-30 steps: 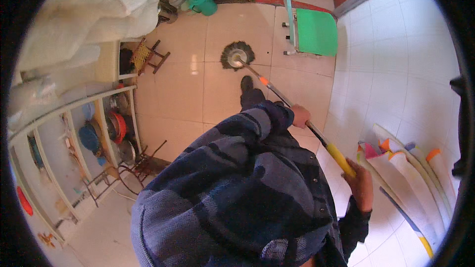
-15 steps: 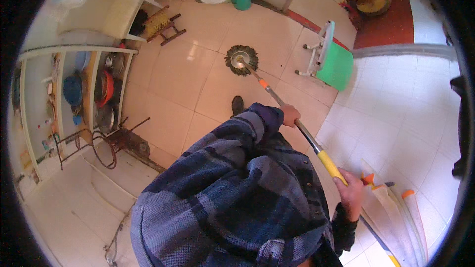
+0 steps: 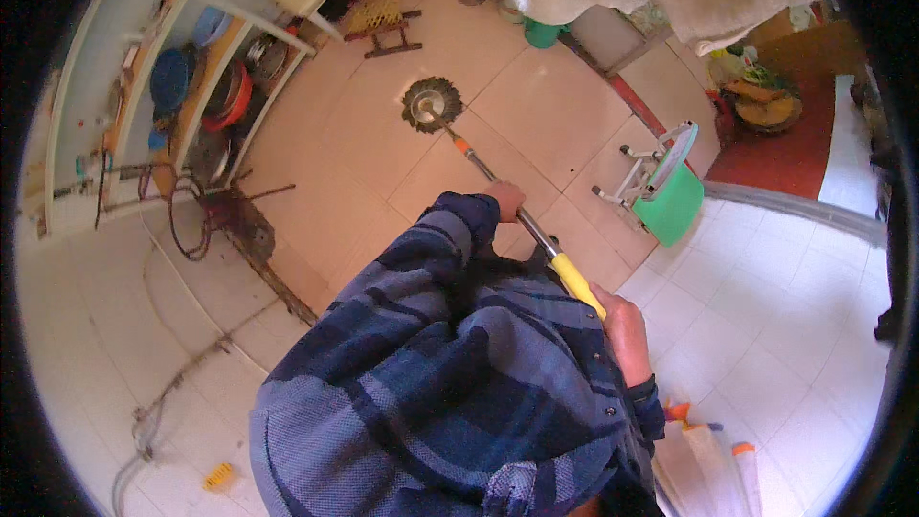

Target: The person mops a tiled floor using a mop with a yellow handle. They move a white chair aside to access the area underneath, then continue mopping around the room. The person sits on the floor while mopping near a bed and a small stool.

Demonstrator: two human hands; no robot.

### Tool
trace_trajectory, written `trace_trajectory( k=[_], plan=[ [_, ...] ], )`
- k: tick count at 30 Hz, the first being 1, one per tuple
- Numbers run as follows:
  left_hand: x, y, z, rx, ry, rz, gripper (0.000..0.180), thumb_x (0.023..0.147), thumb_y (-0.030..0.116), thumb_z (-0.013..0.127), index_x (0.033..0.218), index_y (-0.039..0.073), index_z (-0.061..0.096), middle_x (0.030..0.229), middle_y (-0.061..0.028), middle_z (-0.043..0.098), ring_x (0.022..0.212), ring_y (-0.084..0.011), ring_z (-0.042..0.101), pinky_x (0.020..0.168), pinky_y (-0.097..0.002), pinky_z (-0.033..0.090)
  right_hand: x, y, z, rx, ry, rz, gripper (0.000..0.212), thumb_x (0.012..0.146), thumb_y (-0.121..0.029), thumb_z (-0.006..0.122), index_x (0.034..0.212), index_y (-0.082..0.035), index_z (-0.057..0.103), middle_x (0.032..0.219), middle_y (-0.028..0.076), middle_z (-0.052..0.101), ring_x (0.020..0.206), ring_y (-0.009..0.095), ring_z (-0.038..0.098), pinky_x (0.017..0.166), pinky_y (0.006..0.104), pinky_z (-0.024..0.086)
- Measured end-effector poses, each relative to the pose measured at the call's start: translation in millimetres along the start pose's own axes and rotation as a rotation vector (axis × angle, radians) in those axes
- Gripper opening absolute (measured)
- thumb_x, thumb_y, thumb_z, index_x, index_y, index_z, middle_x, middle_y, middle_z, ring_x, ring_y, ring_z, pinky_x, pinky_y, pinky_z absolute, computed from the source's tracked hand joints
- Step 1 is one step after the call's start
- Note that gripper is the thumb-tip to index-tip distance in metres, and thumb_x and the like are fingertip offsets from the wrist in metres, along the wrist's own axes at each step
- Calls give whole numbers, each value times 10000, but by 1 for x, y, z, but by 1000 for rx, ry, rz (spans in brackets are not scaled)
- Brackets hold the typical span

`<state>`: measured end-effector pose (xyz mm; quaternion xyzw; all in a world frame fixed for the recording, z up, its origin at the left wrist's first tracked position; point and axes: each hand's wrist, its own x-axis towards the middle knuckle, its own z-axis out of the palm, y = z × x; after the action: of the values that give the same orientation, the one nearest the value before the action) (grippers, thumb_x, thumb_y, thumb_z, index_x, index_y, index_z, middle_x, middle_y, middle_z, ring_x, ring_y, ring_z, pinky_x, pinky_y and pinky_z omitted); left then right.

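Observation:
A spin mop lies slantwise across the view, its round, dark, stringy head (image 3: 418,107) flat on the tiled floor ahead of me. From the metal disc in its middle a silver pole (image 3: 539,236) with an orange collar and a yellow grip (image 3: 578,284) runs back toward my right side. My left hand (image 3: 504,200) is wrapped round the pole above the collar. Lower down, my right hand (image 3: 623,324) closes on the yellow grip. A plaid sleeve covers my left arm, and my body hides the pole's rear end.
A green folding chair (image 3: 670,201) stands at right. A shelf rack (image 3: 273,105) with basins and pans lines the left, near a rusty metal frame (image 3: 215,215). A small woven stool (image 3: 380,21) and a green bucket (image 3: 544,33) are at the back. Pale bags (image 3: 704,464) lie behind my right arm.
The mop head has moved left and slightly farther away across the tiles. Both hands have shifted left with the pole, still gripping it. The whole view has also turned.

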<state>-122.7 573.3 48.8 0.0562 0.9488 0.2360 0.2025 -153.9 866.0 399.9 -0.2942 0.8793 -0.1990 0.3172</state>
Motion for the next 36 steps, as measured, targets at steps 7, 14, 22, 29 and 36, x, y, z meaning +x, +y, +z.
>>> trace_trajectory(
  k=[7,14,22,29,36],
  plan=[
    [-25,60,33,-123,-94,-186,509,735,553,836,970,112,742,1012,-147,721,945,-396,694,797,-542,554,-1,50,-43,-162,-158,-88,429,855,-199,750,1260,-63,716,979,288,694,928,448,682,796,462,538],
    [-12,151,74,-373,-164,-184,488,829,533,764,987,72,739,950,-201,723,967,-406,708,809,-533,549,0,96,-115,-227,-307,-140,469,785,-213,832,1224,-80,740,1048,214,739,956,396,708,864,440,555],
    [-35,144,33,-708,-96,-357,445,857,491,751,1019,77,734,919,-203,720,934,-404,708,776,-540,539,73,31,-148,-417,-316,-358,480,764,-253,858,1202,-93,744,1022,210,742,960,395,708,846,472,558],
    [-84,76,26,-667,301,-550,444,809,480,769,990,76,728,898,-193,723,858,-417,707,713,-532,553,145,-84,-111,-520,-389,-627,482,750,-186,859,1206,-79,742,982,232,735,917,407,720,816,458,569],
    [-155,17,31,-710,439,-700,399,796,411,785,953,55,697,927,-201,710,913,-422,692,758,-534,549,176,-175,-54,-625,-456,-777,381,778,-176,827,1130,-45,764,935,237,727,889,403,721,789,451,570]
  ],
)
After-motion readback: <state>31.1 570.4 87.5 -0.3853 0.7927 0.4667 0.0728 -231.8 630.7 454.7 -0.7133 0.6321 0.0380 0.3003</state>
